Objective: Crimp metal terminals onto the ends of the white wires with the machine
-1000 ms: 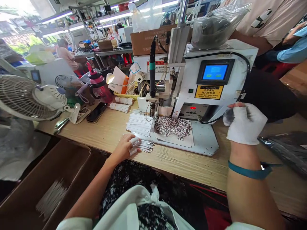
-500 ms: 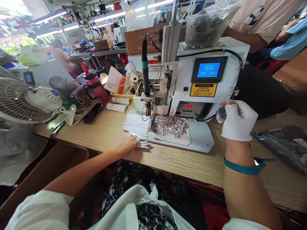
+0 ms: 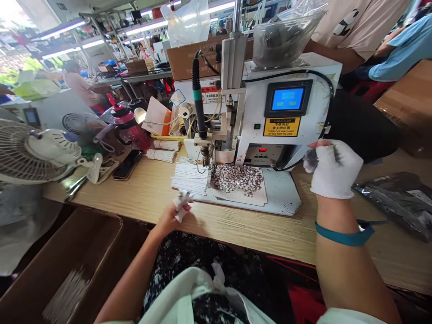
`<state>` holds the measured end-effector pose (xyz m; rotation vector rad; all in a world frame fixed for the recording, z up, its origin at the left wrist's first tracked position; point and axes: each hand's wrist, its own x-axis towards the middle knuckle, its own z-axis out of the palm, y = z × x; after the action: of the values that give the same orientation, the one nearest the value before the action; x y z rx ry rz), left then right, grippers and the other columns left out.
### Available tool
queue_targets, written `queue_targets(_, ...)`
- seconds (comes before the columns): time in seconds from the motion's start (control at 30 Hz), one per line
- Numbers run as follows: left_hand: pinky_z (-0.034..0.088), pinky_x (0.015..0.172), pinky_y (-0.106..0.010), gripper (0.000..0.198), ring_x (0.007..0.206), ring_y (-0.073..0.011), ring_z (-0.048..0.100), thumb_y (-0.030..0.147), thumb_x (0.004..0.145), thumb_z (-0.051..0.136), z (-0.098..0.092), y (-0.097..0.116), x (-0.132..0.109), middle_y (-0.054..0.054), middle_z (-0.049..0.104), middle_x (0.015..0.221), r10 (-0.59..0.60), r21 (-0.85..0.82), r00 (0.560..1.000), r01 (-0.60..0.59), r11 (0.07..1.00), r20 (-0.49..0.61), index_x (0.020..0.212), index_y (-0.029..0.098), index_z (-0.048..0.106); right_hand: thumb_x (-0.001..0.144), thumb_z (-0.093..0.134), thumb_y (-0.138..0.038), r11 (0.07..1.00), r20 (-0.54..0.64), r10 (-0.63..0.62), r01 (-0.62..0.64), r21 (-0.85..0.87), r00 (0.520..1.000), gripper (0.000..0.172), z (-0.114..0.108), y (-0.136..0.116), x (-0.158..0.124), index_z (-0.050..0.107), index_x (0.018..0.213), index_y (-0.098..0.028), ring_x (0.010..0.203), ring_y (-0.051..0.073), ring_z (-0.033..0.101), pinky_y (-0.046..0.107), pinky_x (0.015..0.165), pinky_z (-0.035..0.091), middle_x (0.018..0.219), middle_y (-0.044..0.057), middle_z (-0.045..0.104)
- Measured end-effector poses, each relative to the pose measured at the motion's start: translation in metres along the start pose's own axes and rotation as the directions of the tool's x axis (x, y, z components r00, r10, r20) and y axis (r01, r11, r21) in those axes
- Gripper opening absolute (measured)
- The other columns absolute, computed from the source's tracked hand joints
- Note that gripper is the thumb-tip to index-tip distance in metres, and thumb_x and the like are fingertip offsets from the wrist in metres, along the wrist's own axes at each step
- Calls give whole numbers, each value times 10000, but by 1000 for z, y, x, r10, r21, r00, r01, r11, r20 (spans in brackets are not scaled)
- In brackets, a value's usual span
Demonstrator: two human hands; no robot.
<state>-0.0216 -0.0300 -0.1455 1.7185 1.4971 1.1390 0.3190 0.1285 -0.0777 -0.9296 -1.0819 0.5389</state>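
Observation:
My left hand (image 3: 171, 216) is at the table's near edge, closed round a small bunch of short white wires (image 3: 181, 203) held just above the wood. A stack of the same white wires (image 3: 189, 178) lies left of a heap of small red-and-silver parts (image 3: 238, 177) on the white base plate (image 3: 283, 198) of a soldering machine (image 3: 286, 112). My right hand (image 3: 333, 170), in a white glove, is raised beside the machine's right side. Its fingers are curled over something grey that I cannot make out.
A desk fan (image 3: 37, 148), a phone (image 3: 126, 164) and a pink bottle (image 3: 126, 121) stand at the left. A cardboard box (image 3: 67, 270) with white wires is below the table. A black plastic bag (image 3: 398, 198) lies at the right. A person in a white shirt (image 3: 357, 22) is behind the machine.
My left hand has closed on the short white wires at the plate's front corner, lifted them and drawn back to the table's edge. My right hand has hardly moved.

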Motion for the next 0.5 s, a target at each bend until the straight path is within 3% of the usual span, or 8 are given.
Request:
queue_targets(0.13, 410, 646, -265, 201, 679, -164, 514, 395, 712, 625, -5, 6, 5, -27, 604, 696, -182, 204, 964, 141, 969, 195, 693, 194, 620, 651, 545, -213, 1000, -31, 0, 1, 25, 1000, 68, -2, 0, 2, 583, 631, -161, 278, 78, 394, 194, 232, 229, 431, -49, 496)
queue_targets(0.23, 394, 587, -249, 392, 631, -143, 468, 551, 767, 506, 5, 28, 6, -8, 520, 639, -243, 65, 934, 234, 970, 261, 758, 171, 602, 659, 567, -229, 999, -27, 0, 1, 40, 1000, 76, -1, -1, 3, 582, 627, -162, 282, 74, 387, 191, 245, 229, 421, -52, 483)
queue_targets(0.27, 376, 536, -232, 480, 583, -123, 439, 604, 808, 401, 16, 38, 8, 4, 485, 624, -230, 2, 931, 239, 971, 284, 820, 164, 592, 665, 579, -243, 999, -10, 7, -7, 51, 1000, 89, -1, -3, 2, 584, 629, -162, 288, 73, 389, 189, 253, 233, 425, -52, 483)
queue_targets(0.3, 303, 448, -208, 547, 492, -95, 361, 656, 808, 355, 30, 50, 10, 33, 413, 569, -258, -193, 915, 326, 926, 310, 858, 156, 573, 673, 591, -262, 998, 19, 21, -23, 58, 1000, 106, -1, -7, 1, 587, 635, -164, 300, 73, 397, 186, 264, 244, 435, -49, 490)
queue_targets(0.37, 185, 381, -183, 562, 407, -59, 244, 709, 755, 430, 65, 74, 17, 81, 312, 504, -248, -475, 861, 461, 750, 445, 844, 162, 523, 692, 609, -305, 996, 114, 73, -78, 39, 991, 140, -4, -20, -4, 601, 664, -168, 339, 77, 425, 185, 291, 281, 484, -37, 525)
queue_targets(0.43, 136, 359, -172, 535, 379, -38, 188, 704, 721, 511, 100, 97, 25, 97, 298, 492, -159, -632, 862, 467, 619, 481, 810, 176, 483, 729, 618, -370, 993, 265, 119, -112, -41, 957, 198, -12, -35, -14, 614, 698, -174, 393, 86, 459, 191, 341, 327, 540, -23, 553)
queue_targets(0.5, 125, 345, -165, 529, 368, -30, 170, 692, 687, 575, 127, 114, 33, 105, 304, 489, -95, -714, 877, 442, 543, 471, 788, 188, 455, 764, 605, -426, 983, 420, 174, -129, -132, 891, 248, -21, -49, -31, 626, 727, -181, 454, 105, 494, 212, 406, 378, 584, -7, 571)
